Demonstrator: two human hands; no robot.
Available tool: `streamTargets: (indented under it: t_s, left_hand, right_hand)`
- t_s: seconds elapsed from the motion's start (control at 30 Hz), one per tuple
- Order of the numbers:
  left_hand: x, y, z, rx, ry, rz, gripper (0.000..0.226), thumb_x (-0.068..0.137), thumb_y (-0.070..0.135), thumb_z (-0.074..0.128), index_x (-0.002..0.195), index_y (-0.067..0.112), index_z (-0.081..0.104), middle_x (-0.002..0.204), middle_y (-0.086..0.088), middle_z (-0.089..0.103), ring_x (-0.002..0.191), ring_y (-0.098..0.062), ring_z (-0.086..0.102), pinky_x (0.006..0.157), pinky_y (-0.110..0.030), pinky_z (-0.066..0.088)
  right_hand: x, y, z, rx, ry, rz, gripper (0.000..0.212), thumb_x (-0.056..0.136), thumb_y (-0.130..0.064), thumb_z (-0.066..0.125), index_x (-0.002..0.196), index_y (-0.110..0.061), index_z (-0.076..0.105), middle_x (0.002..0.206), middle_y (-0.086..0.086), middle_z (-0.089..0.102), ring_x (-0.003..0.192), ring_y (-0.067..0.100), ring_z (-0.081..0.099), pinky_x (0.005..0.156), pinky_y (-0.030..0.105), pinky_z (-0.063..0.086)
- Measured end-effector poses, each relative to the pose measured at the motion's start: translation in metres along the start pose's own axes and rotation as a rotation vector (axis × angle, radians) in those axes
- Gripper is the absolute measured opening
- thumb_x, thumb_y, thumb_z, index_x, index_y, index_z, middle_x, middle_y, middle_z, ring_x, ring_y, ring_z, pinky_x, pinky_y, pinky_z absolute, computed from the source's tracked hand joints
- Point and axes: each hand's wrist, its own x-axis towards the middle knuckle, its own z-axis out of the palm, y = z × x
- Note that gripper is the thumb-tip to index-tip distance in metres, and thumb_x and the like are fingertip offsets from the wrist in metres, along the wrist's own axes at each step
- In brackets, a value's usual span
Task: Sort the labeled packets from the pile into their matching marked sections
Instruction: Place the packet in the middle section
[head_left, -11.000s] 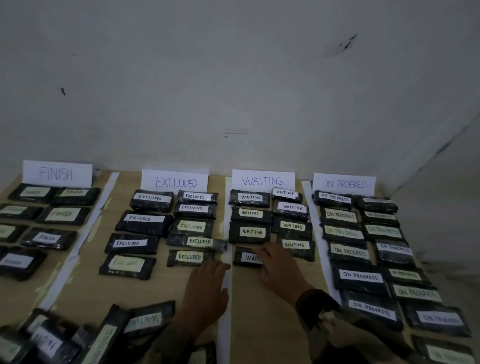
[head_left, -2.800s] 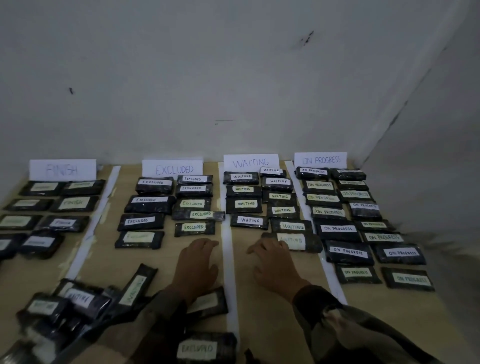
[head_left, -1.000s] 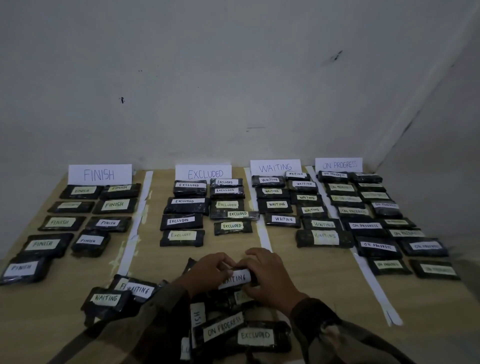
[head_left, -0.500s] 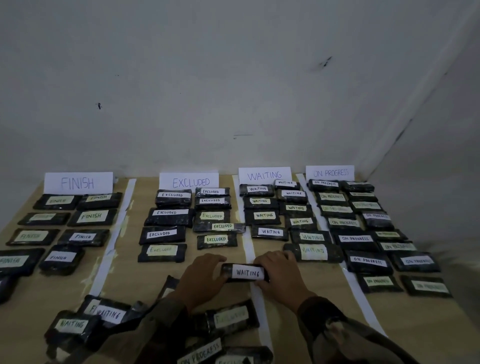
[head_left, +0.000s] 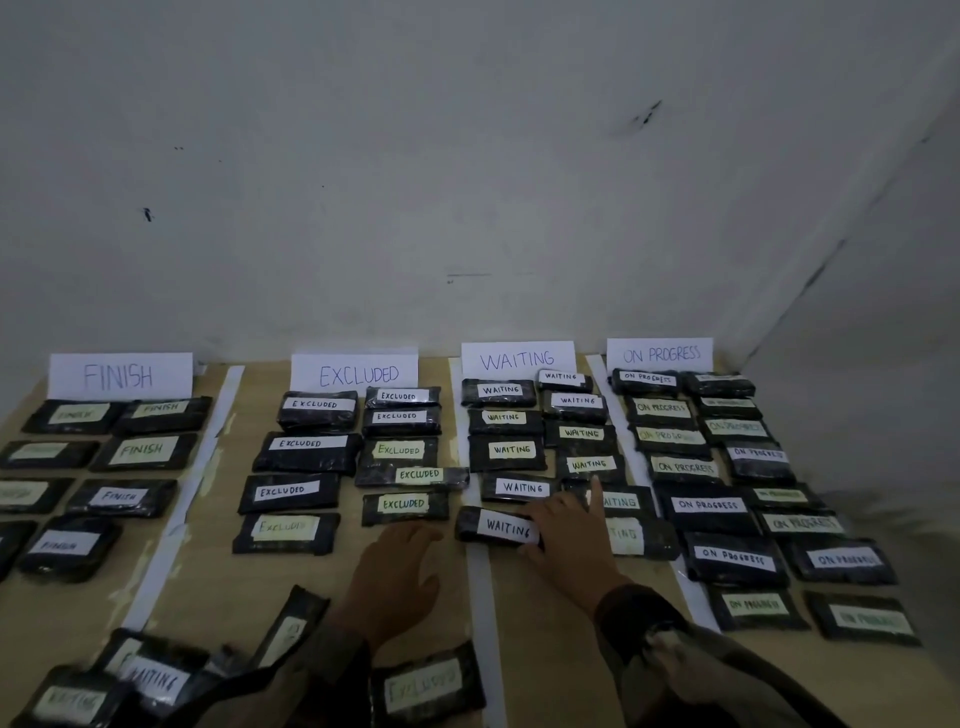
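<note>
A black packet labelled WAITING (head_left: 496, 526) lies at the front of the WAITING column, below the WAITING sign (head_left: 518, 359). My right hand (head_left: 569, 535) rests against the packet's right end with its fingers spread and the index finger stretched forward. My left hand (head_left: 393, 574) lies flat on the table just left of the packet, fingers loose, holding nothing. The unsorted pile (head_left: 150, 675) sits at the near left, and one EXCLUDED packet (head_left: 426, 688) lies near my left sleeve.
Signs FINISH (head_left: 120, 375), EXCLUDED (head_left: 355, 373) and ON PROGRESS (head_left: 660, 355) stand against the white wall, each above rows of black packets. White paper strips (head_left: 480, 623) divide the wooden table into columns. The table's right edge runs beside the ON PROGRESS packets.
Both hands carried the WAITING packet forward and set it down in the WAITING column. The left hand has let go and drawn back to the left; the right hand stays at the packet's end.
</note>
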Motion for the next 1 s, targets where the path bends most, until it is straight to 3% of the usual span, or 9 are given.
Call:
streamTargets:
  t_s: [0.37, 0.47, 0.67, 0.87, 1.0]
  left_hand:
    - [0.010, 0.006, 0.006, 0.045, -0.034, -0.026, 0.048, 0.083, 0.035, 0.052, 0.130, 0.026, 0.045, 0.136, 0.006, 0.042, 0.126, -0.012, 0.037, 0.099, -0.025, 0.035]
    - [0.010, 0.006, 0.008, 0.046, -0.040, -0.024, 0.051, 0.078, 0.038, 0.047, 0.128, 0.026, 0.047, 0.133, 0.004, 0.044, 0.122, -0.013, 0.040, 0.095, -0.026, 0.037]
    - [0.007, 0.004, 0.012, 0.071, -0.071, -0.046, 0.046, 0.082, 0.032, 0.051, 0.127, 0.023, 0.049, 0.131, 0.002, 0.048, 0.121, -0.019, 0.044, 0.094, -0.031, 0.040]
    - [0.003, 0.006, 0.013, 0.117, -0.115, -0.034, 0.046, 0.085, 0.034, 0.048, 0.129, 0.021, 0.047, 0.135, -0.001, 0.045, 0.124, -0.019, 0.040, 0.098, -0.033, 0.039]
    - [0.004, 0.013, 0.013, 0.126, -0.129, -0.024, 0.049, 0.084, 0.036, 0.044, 0.131, 0.022, 0.045, 0.137, 0.001, 0.042, 0.127, -0.018, 0.036, 0.100, -0.031, 0.035]
  right_hand:
    - [0.010, 0.008, 0.008, 0.054, 0.064, -0.050, 0.039, 0.087, -0.046, 0.054, 0.122, -0.029, 0.054, 0.120, -0.009, 0.059, 0.122, 0.015, 0.047, 0.114, 0.057, -0.010]
    - [0.008, 0.011, 0.013, 0.086, 0.141, -0.084, 0.036, 0.081, -0.044, 0.061, 0.113, -0.028, 0.061, 0.109, -0.008, 0.064, 0.113, 0.016, 0.055, 0.113, 0.056, -0.007]
    - [-0.004, 0.011, 0.023, 0.073, 0.224, -0.155, 0.032, 0.072, -0.049, 0.062, 0.099, -0.031, 0.064, 0.095, -0.014, 0.065, 0.098, 0.011, 0.062, 0.113, 0.060, 0.011]
    - [-0.030, 0.016, 0.037, 0.034, 0.291, -0.195, 0.035, 0.070, -0.052, 0.061, 0.100, -0.032, 0.061, 0.096, -0.012, 0.060, 0.097, 0.011, 0.057, 0.104, 0.057, 0.019]
    - [-0.048, 0.026, 0.041, 0.035, 0.284, -0.119, 0.044, 0.064, -0.051, 0.072, 0.100, -0.029, 0.061, 0.097, -0.008, 0.061, 0.093, 0.016, 0.058, 0.096, 0.044, 0.038]
